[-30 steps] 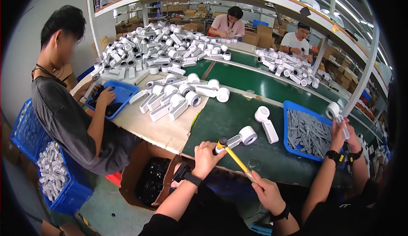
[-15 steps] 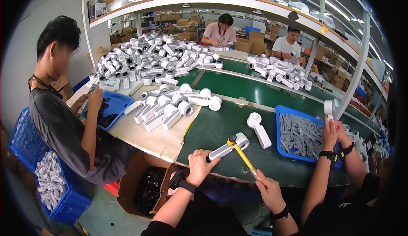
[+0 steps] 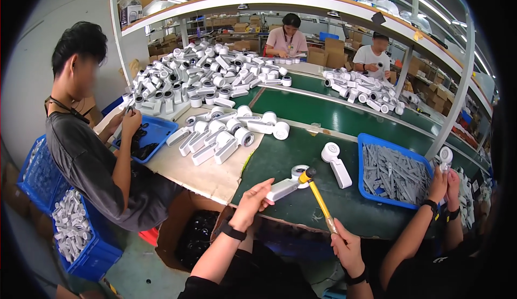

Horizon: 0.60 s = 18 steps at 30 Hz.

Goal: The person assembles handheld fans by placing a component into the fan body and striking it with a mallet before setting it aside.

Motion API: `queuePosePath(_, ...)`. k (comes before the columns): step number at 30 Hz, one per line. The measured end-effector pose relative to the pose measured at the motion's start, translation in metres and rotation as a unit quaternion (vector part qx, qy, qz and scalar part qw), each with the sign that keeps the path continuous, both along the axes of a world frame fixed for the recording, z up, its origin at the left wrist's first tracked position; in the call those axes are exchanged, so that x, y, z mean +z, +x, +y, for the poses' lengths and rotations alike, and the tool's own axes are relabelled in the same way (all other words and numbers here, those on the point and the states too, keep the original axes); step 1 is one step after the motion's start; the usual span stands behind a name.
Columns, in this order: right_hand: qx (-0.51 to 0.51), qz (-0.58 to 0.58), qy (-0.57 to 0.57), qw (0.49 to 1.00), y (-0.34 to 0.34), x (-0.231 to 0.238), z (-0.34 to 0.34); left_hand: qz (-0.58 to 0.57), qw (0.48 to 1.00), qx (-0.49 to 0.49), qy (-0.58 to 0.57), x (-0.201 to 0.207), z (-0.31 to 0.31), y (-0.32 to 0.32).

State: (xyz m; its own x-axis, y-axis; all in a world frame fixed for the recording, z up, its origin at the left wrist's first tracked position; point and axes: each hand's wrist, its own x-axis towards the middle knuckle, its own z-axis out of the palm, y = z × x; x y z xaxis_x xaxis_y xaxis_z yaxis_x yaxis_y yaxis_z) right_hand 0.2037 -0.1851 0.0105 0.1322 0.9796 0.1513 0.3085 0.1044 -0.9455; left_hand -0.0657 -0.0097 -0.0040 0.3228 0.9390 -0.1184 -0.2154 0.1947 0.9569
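Note:
My left hand (image 3: pixel 253 202) grips the end of a white shower-head-shaped unit (image 3: pixel 281 190) with a grey strip along its handle. Its ring-shaped head (image 3: pixel 298 171) points away to the right, partly covered by the hammer. My right hand (image 3: pixel 346 248) is closed round the lower end of the yellow handle of a small hammer (image 3: pixel 321 201). The black-and-yellow hammer head (image 3: pixel 307 175) overlaps the unit's ring; I cannot tell whether they touch. Just beyond, a similar unit (image 3: pixel 337 168) lies on the green table with its dotted round face up.
A blue tray (image 3: pixel 360 168) of grey strips stands at right, beside a co-worker's hands (image 3: pixel 446 185) holding another unit. Several units (image 3: pixel 215 137) lie left on tan board, before a large heap (image 3: pixel 188 78). A co-worker (image 3: pixel 102 148) sits left. An open carton (image 3: pixel 177 229) stands below the table edge.
The unit in my left hand has shifted left and turned, and my fingers now cover its end. The hammer head has moved from the handle toward the ring. My view has shifted slightly.

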Motion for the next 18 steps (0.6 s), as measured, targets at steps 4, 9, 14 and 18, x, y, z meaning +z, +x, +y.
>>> queuePosePath(4,0.032,0.023,-0.015,0.999,-0.011,0.0,0.003,-0.242,0.959,-0.071,-0.132,-0.008,0.008,-0.027)
queuePosePath(9,0.076,-0.064,0.029,0.995,-0.023,0.008,0.024,0.354,0.831,0.233,0.36,-0.018,0.007,-0.031)
queuePosePath(14,0.09,-0.162,0.138,0.973,-0.047,0.028,0.043,0.304,0.871,0.21,0.324,-0.026,0.019,-0.035)
queuePosePath(18,0.093,-0.179,0.146,0.968,-0.05,0.016,0.056,0.317,0.862,0.215,0.331,-0.028,0.022,-0.032)
